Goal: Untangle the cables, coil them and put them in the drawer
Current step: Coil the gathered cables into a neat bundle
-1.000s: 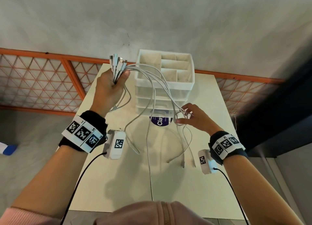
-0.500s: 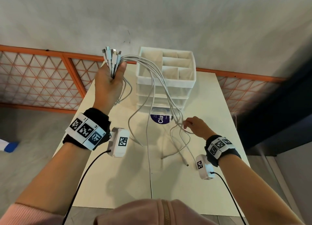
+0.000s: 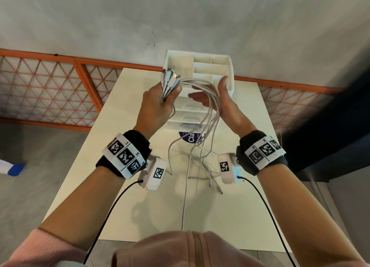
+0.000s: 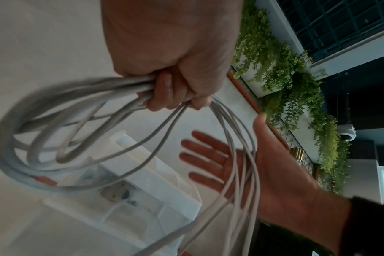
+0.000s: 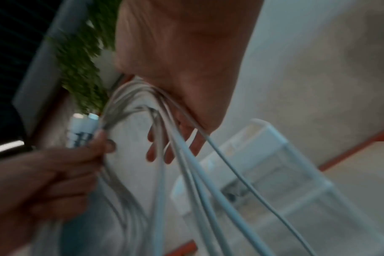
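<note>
My left hand point(image 3: 160, 104) grips a bundle of several white cables point(image 3: 202, 86) just below their plugs point(image 3: 170, 76), which stick up above the fist. The cables arch to the right over my right hand point(image 3: 218, 100), which is raised with straight fingers and thumb up, palm facing left; the strands lie across the palm point(image 4: 241, 166). From there the cables hang down to the table, where their loose ends point(image 3: 210, 178) lie. The left wrist view shows the fist point(image 4: 175, 86) closed round the strands and a short loop point(image 4: 33, 138) hanging beside it. The white drawer unit point(image 3: 228, 70) stands behind the hands.
The white table point(image 3: 120, 186) has a wall at its far edge with an orange lattice rail point(image 3: 50, 86) to the left. A purple-labelled round object point(image 3: 190, 138) lies in front of the drawer unit. Black wrist-camera leads point(image 3: 112, 206) trail toward me.
My left hand has come right and lower, in front of the drawer unit. My right hand let go of the cables lower down and rose, now flat under the arching strands.
</note>
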A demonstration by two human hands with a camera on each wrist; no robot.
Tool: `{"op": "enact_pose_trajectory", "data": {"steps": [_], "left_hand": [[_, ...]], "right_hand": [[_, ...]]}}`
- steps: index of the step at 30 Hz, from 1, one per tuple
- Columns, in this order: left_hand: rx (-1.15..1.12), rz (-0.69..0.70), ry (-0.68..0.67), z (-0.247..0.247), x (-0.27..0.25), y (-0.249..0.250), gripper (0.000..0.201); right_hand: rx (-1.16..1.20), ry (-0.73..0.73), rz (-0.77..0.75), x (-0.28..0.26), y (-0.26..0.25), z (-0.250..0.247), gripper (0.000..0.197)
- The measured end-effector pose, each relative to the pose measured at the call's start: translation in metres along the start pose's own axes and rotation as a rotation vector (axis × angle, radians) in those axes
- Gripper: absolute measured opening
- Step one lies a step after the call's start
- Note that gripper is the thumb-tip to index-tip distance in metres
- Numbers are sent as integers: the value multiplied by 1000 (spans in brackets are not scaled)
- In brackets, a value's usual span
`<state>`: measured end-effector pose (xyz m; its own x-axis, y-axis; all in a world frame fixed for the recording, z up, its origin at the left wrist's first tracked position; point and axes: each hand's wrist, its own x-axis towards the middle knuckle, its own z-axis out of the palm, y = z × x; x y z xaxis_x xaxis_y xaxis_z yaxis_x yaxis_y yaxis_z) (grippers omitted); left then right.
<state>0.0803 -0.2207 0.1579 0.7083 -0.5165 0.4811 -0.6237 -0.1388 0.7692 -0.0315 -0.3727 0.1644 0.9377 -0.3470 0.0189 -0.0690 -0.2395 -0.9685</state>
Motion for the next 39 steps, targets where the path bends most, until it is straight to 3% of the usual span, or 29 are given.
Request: {"op": "enact_pose_trajectory", "data": {"steps": [2,4,8,11,14,17,19,22,25,28,31,33,35,37,39], "left_hand": [[-12,-4,25,2,2,1,25],[-27,-10,66,2,5,3,27],[-131,7,164,-4,13,7,30],[-185,-4,246,-9,16,9,28],[-216,-29,279,-14,19,5,23],[-71,-68,204,-18,15,-12,34],[49,-175,152,-18,9,-28,34],[163,-417,-11,-18,-3,-47,35],[247,-521,-255,-18,-17,-59,29],[245,-572,-289,-22,-24,-60,31],[174,-543,-86,-24,-20,-54,34],[56,-443,-45,-22,-16,-41,36],[-143,-281,-178,-17,-15,-22,47],[-303,-195,-399,-5,-17,-10,63],[-301,-179,-565,8,-20,-5,55]], "right_hand": [[-29,-80,-75,-1,-17,7,50],[-76,-94,-48,2,-18,9,27],[-151,-97,95,3,14,1,46],[-241,-147,205,-2,38,-2,47],[-240,-26,246,-5,52,-8,46],[-208,166,202,-4,46,-17,47],[-204,254,115,-2,35,-26,46],[-277,305,5,-2,17,-38,56],[-347,349,-35,-4,6,-45,73],[-458,362,6,-4,7,-52,68],[-552,295,58,-3,12,-51,59],[-576,228,72,-3,16,-45,54],[-583,101,69,-2,16,-34,51],[-551,-18,36,-1,12,-18,50],[-437,-62,20,-1,3,-7,47]]}}
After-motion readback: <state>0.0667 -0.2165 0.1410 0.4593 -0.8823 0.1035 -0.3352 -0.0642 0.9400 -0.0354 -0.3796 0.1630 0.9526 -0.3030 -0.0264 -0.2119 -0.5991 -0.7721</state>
